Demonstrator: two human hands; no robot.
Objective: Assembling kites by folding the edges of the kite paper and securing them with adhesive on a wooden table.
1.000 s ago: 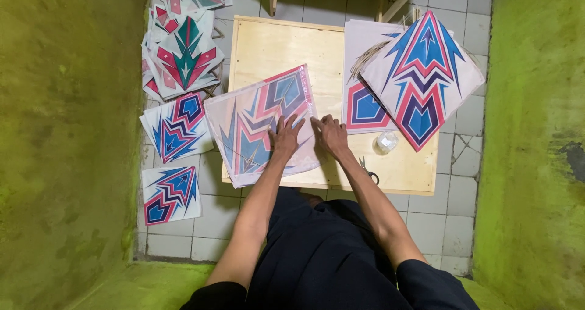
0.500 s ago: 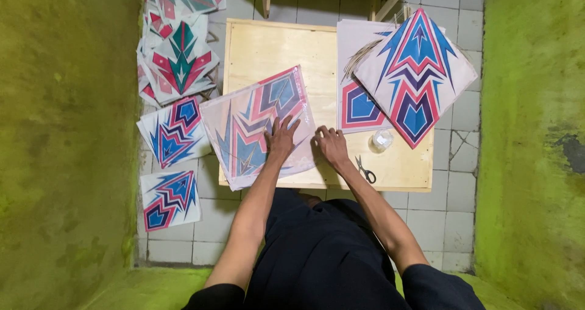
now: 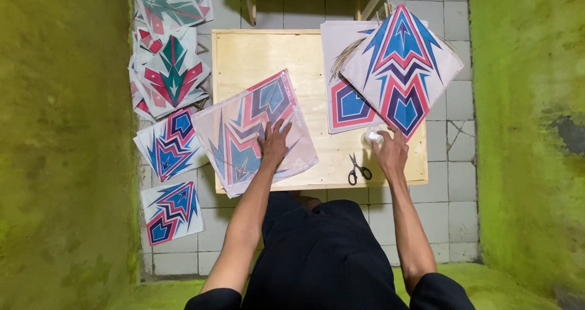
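On the wooden table (image 3: 256, 54), left hand (image 3: 274, 144) presses flat, fingers spread, on the kite sheet (image 3: 253, 130) overhanging the edge; right hand (image 3: 390, 151) grasps a small white container (image 3: 370, 137).

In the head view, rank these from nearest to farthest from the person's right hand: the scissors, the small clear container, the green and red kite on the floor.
Measured from the right hand:
1. Small clear container: at the fingertips, on the table's right part.
2. Scissors: just to the hand's left, near the table's front edge.
3. Green and red kite: on the floor beyond the table's left edge, far off.
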